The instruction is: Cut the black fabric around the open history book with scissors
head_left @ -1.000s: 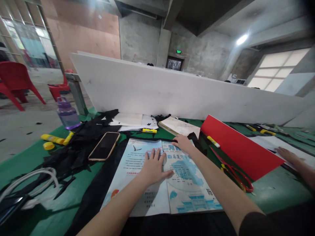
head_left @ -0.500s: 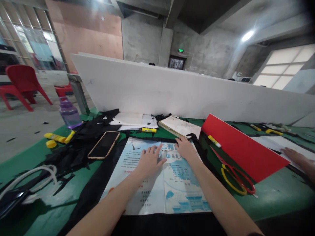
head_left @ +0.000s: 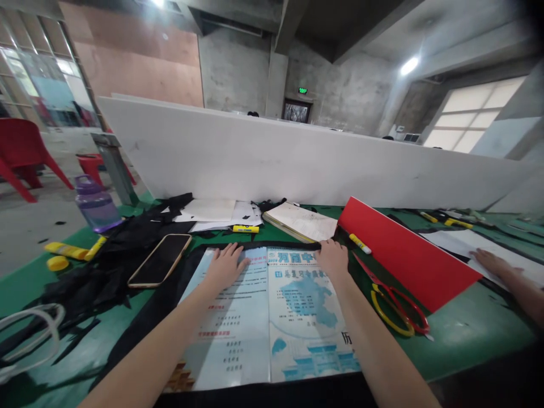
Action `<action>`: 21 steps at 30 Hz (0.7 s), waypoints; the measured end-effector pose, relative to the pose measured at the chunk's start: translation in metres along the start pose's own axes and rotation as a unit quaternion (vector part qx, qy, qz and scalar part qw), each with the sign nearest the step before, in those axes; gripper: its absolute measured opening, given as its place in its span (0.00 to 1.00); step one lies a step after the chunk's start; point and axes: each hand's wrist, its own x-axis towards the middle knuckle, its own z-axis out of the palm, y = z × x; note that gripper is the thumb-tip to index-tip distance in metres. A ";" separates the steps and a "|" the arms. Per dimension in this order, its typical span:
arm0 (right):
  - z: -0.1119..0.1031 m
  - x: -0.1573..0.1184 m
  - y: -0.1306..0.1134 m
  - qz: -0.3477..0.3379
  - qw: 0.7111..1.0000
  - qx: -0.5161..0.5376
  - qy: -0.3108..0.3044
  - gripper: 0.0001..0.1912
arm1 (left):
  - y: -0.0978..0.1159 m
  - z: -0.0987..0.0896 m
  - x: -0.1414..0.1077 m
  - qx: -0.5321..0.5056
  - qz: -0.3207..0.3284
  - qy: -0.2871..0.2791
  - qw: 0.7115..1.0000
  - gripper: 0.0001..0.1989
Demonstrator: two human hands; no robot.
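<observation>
A printed book cover, pale blue and white with Chinese lettering, lies spread flat with its spine fold in the middle. Beneath it is a black sheet, whose border shows along the top, left and bottom. My left hand rests with fingers apart on the upper left part of the cover, fingertips near the top edge. At the upper right corner lies my right hand, palm down, its fingers stretched over the edge onto the black border. Neither hand visibly grips anything.
Left are a phone, black scraps, glue sticks, a purple bottle and a white cable. Right are scissors and a red folded card. Another person's hand touches white paper. A white partition stands behind.
My left hand has moved left and up from the middle of the cover to its upper left. My right hand has shifted right to the upper right corner. The camera view has turned slightly right.
</observation>
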 end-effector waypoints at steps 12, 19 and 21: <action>0.006 0.005 0.009 0.106 0.994 -0.018 -0.027 0.20 | -0.018 -0.010 -0.018 0.043 -0.101 0.070 0.992 0.25; 0.020 0.004 0.015 0.154 0.987 0.001 0.036 0.29 | -0.026 -0.001 -0.016 0.036 -0.128 0.071 0.989 0.28; 0.015 0.004 0.013 0.147 0.985 0.023 0.085 0.30 | -0.025 -0.002 -0.016 0.032 -0.129 0.078 0.988 0.29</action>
